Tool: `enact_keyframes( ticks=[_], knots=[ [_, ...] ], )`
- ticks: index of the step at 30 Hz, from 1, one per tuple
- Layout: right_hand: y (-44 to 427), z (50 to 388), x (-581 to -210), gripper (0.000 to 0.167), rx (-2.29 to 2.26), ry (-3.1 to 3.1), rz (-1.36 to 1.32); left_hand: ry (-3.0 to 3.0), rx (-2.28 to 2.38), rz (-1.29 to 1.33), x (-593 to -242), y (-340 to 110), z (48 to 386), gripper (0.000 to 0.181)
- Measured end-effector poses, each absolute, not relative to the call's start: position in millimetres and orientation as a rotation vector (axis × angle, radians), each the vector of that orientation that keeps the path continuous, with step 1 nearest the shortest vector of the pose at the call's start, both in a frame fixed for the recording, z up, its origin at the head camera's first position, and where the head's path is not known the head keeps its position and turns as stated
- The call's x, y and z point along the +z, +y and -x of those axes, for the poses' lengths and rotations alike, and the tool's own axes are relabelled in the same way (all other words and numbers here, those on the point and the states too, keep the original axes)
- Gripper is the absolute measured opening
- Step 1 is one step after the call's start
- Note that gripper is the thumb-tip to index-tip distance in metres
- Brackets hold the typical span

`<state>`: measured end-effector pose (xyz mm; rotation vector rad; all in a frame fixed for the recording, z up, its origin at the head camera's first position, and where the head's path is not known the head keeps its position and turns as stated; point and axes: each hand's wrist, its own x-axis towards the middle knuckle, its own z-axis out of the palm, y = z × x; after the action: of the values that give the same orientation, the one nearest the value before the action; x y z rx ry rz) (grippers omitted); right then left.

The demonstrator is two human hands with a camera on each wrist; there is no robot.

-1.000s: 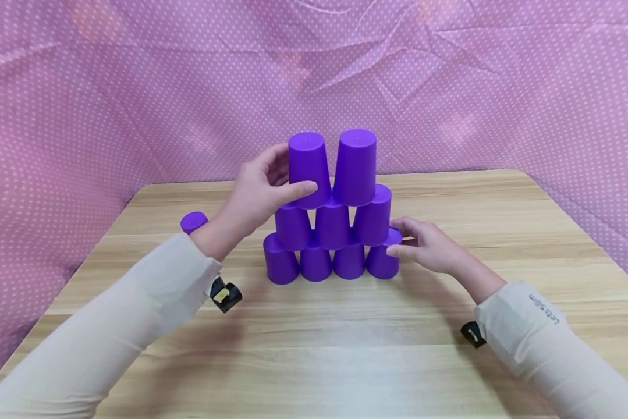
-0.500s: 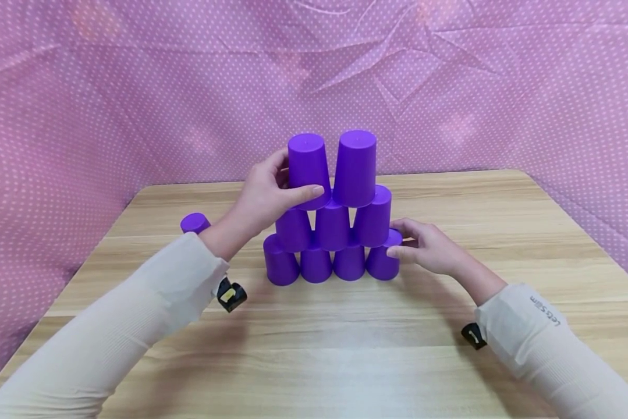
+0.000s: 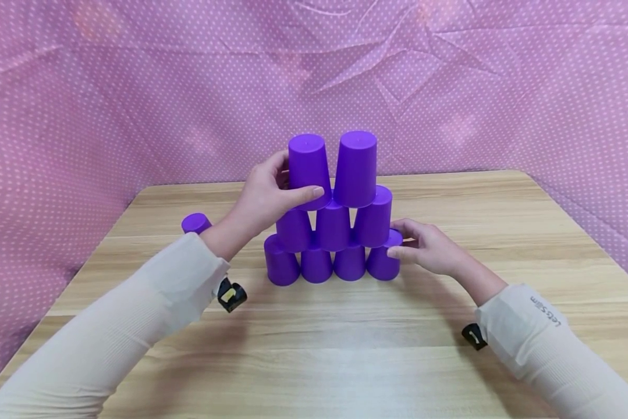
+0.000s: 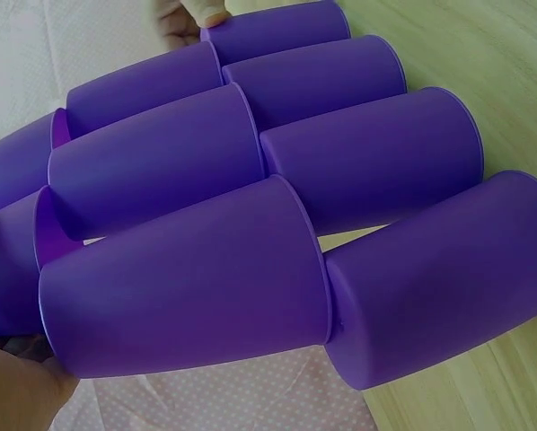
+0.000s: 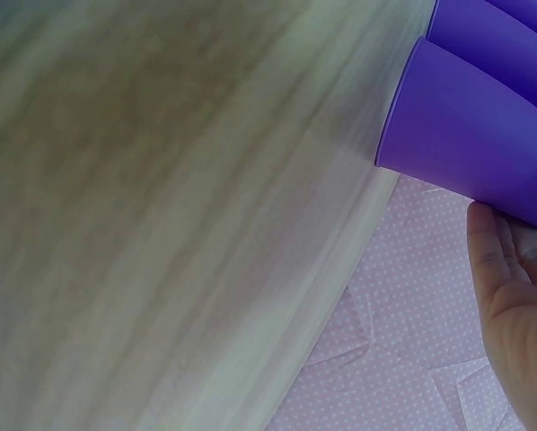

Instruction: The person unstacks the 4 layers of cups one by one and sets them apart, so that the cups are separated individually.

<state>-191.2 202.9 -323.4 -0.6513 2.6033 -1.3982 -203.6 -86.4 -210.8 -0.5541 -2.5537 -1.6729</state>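
Upside-down purple cups form a pyramid in the head view. Its bottom row has several cups, with three middle-row cups [image 3: 332, 228] above and two on top. My left hand [image 3: 263, 189] holds the top-left cup [image 3: 307, 166], thumb across its front and fingers behind. Beside it, the top-right cup [image 3: 357, 169] stands untouched. Low on the right, my right hand [image 3: 429, 249] holds the end cup [image 3: 380, 266] of the bottom row between thumb and fingers. In the right wrist view, fingers [image 5: 506, 247] lie against that cup [image 5: 470, 130]; the thumb is hidden there.
Another purple cup [image 3: 195, 222] stands at the left, partly hidden by my left forearm. Everything rests on a wood-grain table [image 3: 345, 361]. Pink dotted cloth [image 3: 240, 87] hangs behind and at the sides. Black wrist devices [image 3: 232, 295] hang under both sleeves.
My left hand has shifted slightly right, its thumb reaching further across the top-left cup. The cups and my right hand stay essentially where they were.
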Motion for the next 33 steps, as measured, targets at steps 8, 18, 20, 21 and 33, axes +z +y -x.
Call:
enact_keyframes(
  ticks=[8, 18, 20, 21, 33],
  knots=[
    [203, 192, -324, 0.046, -1.394, 2.608, 0.653, -2.550, -1.666, 0.542, -210, -87, 203, 0.059],
    [202, 192, -324, 0.045, -1.393, 2.615, 0.663, -2.534, -1.667, 0.534, -207, -88, 204, 0.058],
    [203, 193, -325, 0.045, -1.395, 2.615, 0.663, -2.520, -1.664, 0.536, -207, -88, 204, 0.057],
    [203, 193, -325, 0.045, -1.395, 2.616, 0.662, -2.514, -1.659, 0.540, -206, -89, 204, 0.056],
    [203, 192, -324, 0.046, -1.381, 2.624, 0.669, -2.438, -1.661, 0.533, -199, -94, 201, 0.056]
  ],
)
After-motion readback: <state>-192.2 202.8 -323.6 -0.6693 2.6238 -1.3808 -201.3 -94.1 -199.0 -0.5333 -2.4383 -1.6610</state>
